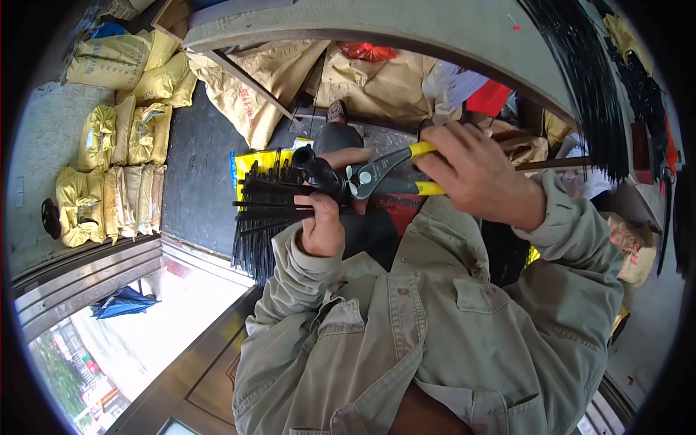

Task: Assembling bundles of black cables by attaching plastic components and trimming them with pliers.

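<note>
My right hand [471, 170] is closed around the yellow-and-black handles of a pair of cutting pliers [384, 172]. The metal jaws meet the side of a black tubular plastic part [316, 168] with a round open end; whether they bite into it cannot be made out. That part is gripped in my left hand [324, 223], thumb on the near side and fingers partly hidden behind it. Around my left hand, thin black rods [254, 210] stick out to the left in a thick bunch, some passing close by the thumb.
Above my hands runs the edge of a worktable [348, 30], with long black strips [598, 94] hanging off its right side. Tan sacks [123, 196] are stacked at the left wall. A red plastic bag [366, 51] and brown sacks [377, 83] lie under the table. An open doorway [181, 304] is lower left.
</note>
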